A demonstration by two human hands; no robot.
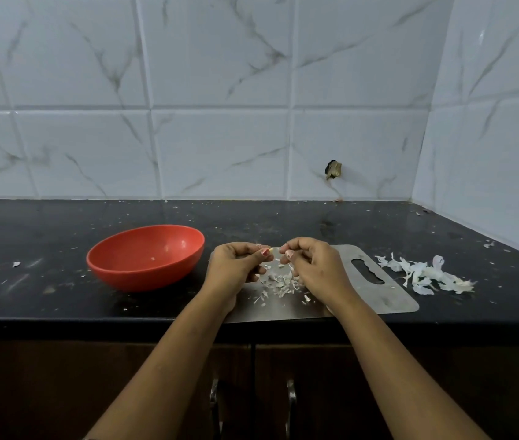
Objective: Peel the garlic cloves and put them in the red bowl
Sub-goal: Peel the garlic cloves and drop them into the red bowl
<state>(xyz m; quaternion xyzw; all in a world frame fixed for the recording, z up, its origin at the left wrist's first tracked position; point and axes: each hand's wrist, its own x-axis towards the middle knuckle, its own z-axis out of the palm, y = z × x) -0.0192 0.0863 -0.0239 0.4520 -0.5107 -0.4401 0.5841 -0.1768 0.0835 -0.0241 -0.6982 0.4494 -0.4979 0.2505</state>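
Black counter (pixel 61 217) under marbled tile. Left hand (pixel 235 265) pinches a tiny clove (pixel 270 250) at its fingertips. Right hand (pixel 312 265) curls its fingers at the clove's tip; whether they grip skin, I cannot tell. Both hover over the board (pixel 394 300), above scraps (pixel 278 285). The bowl (pixel 143 277) sits just off the board's left edge. So small a clove could squirt from the pinch, land among scraps, or roll off the counter's front edge.
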